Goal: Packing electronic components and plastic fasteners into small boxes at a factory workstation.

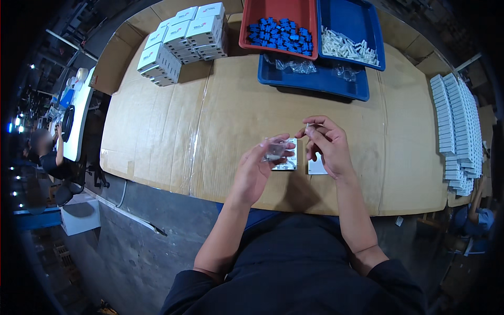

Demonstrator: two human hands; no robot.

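Observation:
In my left hand (249, 173) is a small clear plastic bag (276, 150) with something whitish inside, its fingers curled around it. My right hand (334, 150) is just to the right, thumb and forefinger pinched together on a tiny light-coloured piece too small to name. Below the bag, partly hidden by my left fingers, a white printed box (288, 162) lies on the cardboard-covered table (236, 121). Under my right hand sits a plain white box or lid (316, 167), partly covered by the fingers.
Stacked white boxes (181, 39) stand back left. A red tray (251, 11) holds blue plastic pieces; a blue tray (346, 13) holds white plugs. Beneath them, another blue tray (315, 84) contains clear bags. Tall box stacks (458, 126) line the right edge. People work at both sides.

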